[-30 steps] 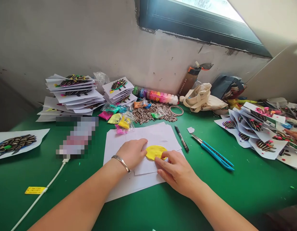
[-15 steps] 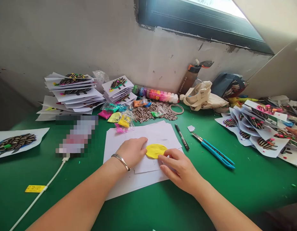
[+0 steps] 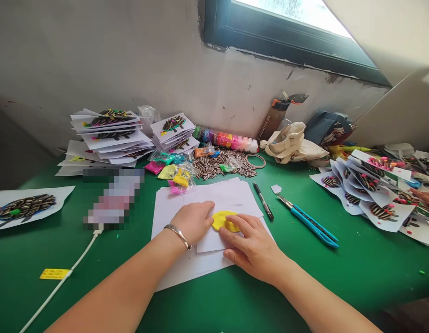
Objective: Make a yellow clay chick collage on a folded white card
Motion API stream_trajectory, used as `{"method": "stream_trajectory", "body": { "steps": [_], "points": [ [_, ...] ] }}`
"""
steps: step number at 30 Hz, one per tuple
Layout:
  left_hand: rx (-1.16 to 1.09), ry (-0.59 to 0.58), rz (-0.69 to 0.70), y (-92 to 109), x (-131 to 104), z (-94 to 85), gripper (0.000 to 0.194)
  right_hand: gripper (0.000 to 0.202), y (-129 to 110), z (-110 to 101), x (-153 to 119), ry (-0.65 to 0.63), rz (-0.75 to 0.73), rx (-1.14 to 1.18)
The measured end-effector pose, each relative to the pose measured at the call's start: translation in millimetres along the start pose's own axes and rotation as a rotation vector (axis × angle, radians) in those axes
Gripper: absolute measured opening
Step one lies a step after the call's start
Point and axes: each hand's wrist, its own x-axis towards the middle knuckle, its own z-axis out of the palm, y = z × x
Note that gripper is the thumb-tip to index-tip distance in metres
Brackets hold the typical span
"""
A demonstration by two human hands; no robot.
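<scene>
A flat, rounded patch of yellow modelling clay (image 3: pixel 219 218) lies on a small white sheet (image 3: pixel 208 245), which rests on larger sheets of white paper (image 3: pixel 174 273). Against the clay's left edge, my left hand (image 3: pixel 192 223) lies on the paper, its fingers stretched out and holding nothing. My right hand (image 3: pixel 258 243) is over the right part of the clay with its fingers apart. Its fingertips touch the clay and cover some of it. Faint drawn lines show on the small sheet beside the clay.
A black pen (image 3: pixel 263 201) and a blue utility knife (image 3: pixel 309 222) lie to the right. Behind are clay packets (image 3: pixel 181 177), sunflower seeds (image 3: pixel 210 165) and a tape ring (image 3: pixel 256 161). Stacked seed pictures (image 3: pixel 113 138) stand left. Another person's hand (image 3: pixel 422 199) shows at far right.
My right hand has moved left from the clay's lower right edge onto its surface, covering more of it. My left hand stays beside the clay. The view has shifted slightly.
</scene>
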Motion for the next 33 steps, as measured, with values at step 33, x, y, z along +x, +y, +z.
{"method": "stream_trajectory", "body": {
  "steps": [33],
  "points": [
    [-0.017, 0.048, 0.053, -7, 0, 8.2, 0.023, 0.051, -2, -3, 19, -0.126, -0.021, -0.121]
  ]
}}
